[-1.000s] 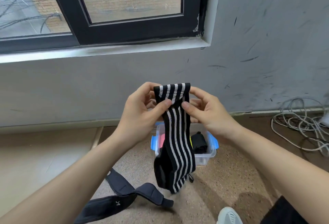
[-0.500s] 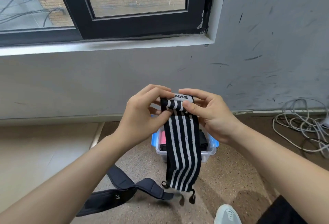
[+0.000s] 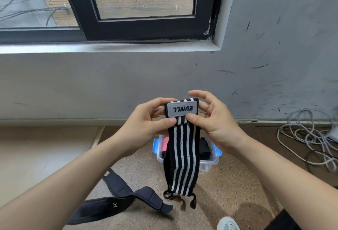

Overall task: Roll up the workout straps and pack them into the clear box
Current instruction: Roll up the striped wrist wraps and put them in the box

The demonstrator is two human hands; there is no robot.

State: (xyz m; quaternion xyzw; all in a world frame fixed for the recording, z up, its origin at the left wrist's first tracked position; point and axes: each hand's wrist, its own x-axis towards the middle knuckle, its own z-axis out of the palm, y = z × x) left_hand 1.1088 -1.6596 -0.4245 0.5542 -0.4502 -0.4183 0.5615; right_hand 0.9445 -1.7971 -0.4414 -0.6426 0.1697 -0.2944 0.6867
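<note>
A black strap with white stripes (image 3: 181,158) hangs upright in the air in front of the grey wall (image 3: 73,87), held at its top end by both hands. The left hand (image 3: 146,125) grips that end from the left, its thumb pressed on the stripes just below a grey label patch (image 3: 182,109) and its fingers curled behind. The right hand (image 3: 214,121) pinches the same end from the right, thumb on the front beside the left thumb, with the forefinger lifted above the top edge; how the other fingers lie behind the strap cannot be told. The top end is folded over so the label faces the camera upside down. The strap's lower end, with small black loops, dangles free above the speckled floor (image 3: 228,184). Behind the strap, farther off on the floor near the wall, stands the clear box (image 3: 210,162) with blue latches, open; it holds something pink at its left and a black item (image 3: 204,146) at its right. A dark padded strap (image 3: 117,204) lies unrolled on the near left floor. A tangle of pale cable (image 3: 307,138) lies at the far right, and a shoe tip (image 3: 227,224) shows at the near edge.
</note>
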